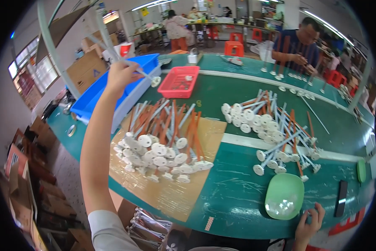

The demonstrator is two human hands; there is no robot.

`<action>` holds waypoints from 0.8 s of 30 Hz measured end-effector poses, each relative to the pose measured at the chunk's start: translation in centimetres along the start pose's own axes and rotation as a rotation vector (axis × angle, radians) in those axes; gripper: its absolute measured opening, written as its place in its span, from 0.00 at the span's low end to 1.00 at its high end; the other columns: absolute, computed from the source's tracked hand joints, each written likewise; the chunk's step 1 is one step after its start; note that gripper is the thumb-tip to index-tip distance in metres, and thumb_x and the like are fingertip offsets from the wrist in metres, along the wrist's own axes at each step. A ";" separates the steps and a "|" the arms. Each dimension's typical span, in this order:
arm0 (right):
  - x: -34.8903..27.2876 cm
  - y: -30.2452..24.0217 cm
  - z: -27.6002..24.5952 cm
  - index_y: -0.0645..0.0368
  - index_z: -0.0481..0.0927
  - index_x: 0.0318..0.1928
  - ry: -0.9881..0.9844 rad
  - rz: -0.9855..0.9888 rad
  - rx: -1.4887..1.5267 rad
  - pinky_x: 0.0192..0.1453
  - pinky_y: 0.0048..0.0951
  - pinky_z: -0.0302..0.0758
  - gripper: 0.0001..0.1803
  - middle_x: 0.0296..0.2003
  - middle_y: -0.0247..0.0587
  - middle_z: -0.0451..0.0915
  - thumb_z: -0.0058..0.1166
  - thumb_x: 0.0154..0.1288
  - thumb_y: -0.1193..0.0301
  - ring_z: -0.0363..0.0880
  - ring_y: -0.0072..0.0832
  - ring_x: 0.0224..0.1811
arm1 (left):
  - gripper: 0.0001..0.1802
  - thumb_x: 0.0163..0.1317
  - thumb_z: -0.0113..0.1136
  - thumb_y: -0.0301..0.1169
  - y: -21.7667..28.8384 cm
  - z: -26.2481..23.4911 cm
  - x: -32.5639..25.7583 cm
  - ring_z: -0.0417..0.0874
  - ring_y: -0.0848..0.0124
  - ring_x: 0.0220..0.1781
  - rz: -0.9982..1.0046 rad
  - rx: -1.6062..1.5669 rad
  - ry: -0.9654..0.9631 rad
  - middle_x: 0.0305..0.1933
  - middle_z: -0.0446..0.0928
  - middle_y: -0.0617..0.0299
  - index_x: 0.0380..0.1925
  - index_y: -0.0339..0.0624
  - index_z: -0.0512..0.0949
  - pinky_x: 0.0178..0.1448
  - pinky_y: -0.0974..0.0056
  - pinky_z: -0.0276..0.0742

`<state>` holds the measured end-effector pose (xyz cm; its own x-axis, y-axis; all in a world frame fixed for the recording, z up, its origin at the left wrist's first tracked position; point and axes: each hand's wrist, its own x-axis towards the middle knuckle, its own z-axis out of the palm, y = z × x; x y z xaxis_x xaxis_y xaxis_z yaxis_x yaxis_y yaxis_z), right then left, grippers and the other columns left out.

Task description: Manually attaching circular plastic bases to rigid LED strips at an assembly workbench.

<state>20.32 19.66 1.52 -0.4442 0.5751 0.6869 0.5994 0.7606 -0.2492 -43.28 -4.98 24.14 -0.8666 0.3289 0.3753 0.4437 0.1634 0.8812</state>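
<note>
My left hand [122, 76] is raised over the blue bin [142, 62], closed around a grey rod with a white disc-shaped end [155, 81]. Below it, a pile of grey and brown rods with white round ends [158, 149] lies on a sheet of brown cardboard [215, 136]. My right hand [309, 222] rests at the near table edge with its fingers loosely bent and apart; I see nothing in it. Beside that hand is a green tray [276, 190] with small clear pieces [281, 207] in it.
More disc-ended rods [255, 119] lie at centre right. A red plastic basket [167, 85] holds small parts. A black bar [341, 198] lies at the right. Across the green table [234, 180] a person [299, 50] works among upright rods; red stools [234, 48] stand behind.
</note>
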 end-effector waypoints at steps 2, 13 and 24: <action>0.6 -0.4 0.1 0.65 0.76 0.36 0.015 0.013 0.077 0.52 0.42 0.73 0.08 0.49 0.55 0.77 0.57 0.54 0.84 0.76 0.51 0.49 | 0.09 0.64 0.57 0.25 2.6 5.9 -0.2 0.88 0.64 0.34 0.043 0.018 -0.088 0.37 0.84 0.51 0.39 0.30 0.82 0.34 0.67 0.84; 1.0 -1.0 -0.3 0.63 0.77 0.30 0.098 0.038 0.195 0.47 0.42 0.73 0.07 0.44 0.49 0.79 0.58 0.48 0.83 0.75 0.49 0.45 | 0.11 0.64 0.54 0.23 9.0 17.8 1.2 0.87 0.61 0.35 -0.037 0.003 -0.263 0.41 0.82 0.45 0.40 0.22 0.77 0.37 0.67 0.86; 1.1 -0.8 -0.3 0.62 0.77 0.30 0.123 0.043 0.263 0.45 0.40 0.74 0.09 0.42 0.47 0.79 0.59 0.46 0.83 0.76 0.47 0.43 | 0.08 0.61 0.55 0.21 10.1 20.4 0.0 0.89 0.59 0.32 0.052 -0.049 -0.222 0.36 0.83 0.48 0.33 0.23 0.80 0.33 0.64 0.87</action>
<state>19.59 19.62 2.71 -0.3288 0.5799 0.7454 0.4159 0.7975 -0.4371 -34.08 15.67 27.16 -0.7689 0.5329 0.3533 0.4704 0.0972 0.8771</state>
